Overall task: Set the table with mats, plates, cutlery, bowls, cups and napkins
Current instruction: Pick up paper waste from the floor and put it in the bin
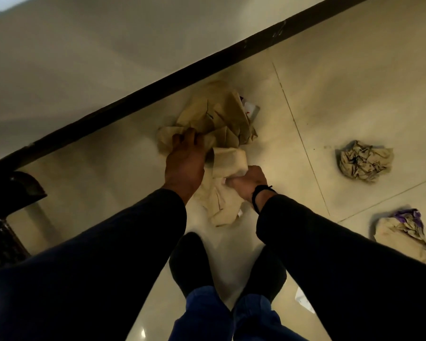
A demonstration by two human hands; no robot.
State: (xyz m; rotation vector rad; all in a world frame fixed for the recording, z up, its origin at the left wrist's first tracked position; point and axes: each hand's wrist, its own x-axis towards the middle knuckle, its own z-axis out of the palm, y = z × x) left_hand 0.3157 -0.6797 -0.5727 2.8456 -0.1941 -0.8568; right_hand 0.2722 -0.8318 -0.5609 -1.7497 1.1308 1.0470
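Both the left hand (182,158) and right hand (247,180) gripped crumpled brown paper (219,119) on the floor (330,94), likely unwrapping tableware; next, the paper ball (365,159) at three o'clock.

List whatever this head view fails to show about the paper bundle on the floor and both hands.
- Contents of the brown paper bundle: hidden by its own crumpled folds, head view.
- Left hand fingertips: buried in the paper it grips.
- Right hand fingers: curled under into the paper, out of sight.
- White item with red marks behind the bundle: mostly covered, blurred.
- Dark object: cut by the left edge.
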